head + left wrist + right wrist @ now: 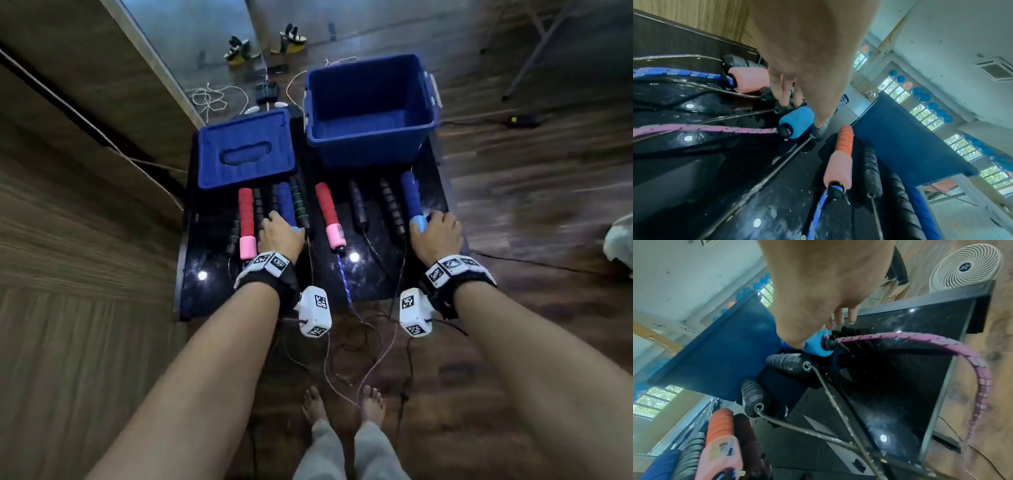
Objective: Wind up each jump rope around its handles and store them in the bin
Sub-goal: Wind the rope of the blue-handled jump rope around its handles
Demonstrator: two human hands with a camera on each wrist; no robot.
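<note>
Ribbed foam handles, beaded rope

No readable text, brand or nos. anywhere. Wrist bands carry only black-and-white square code markers; a label on the pink handle is too blurred to read.

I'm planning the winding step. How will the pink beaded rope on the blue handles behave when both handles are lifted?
Probably floppy: the pink beaded rope bends in a loose arc off the table edge. Its segments should let it wind around the blue handle, though coils may spring loose. The right hand and left hand each have a handle end under them, so the trailing loop would likely drag.
</note>
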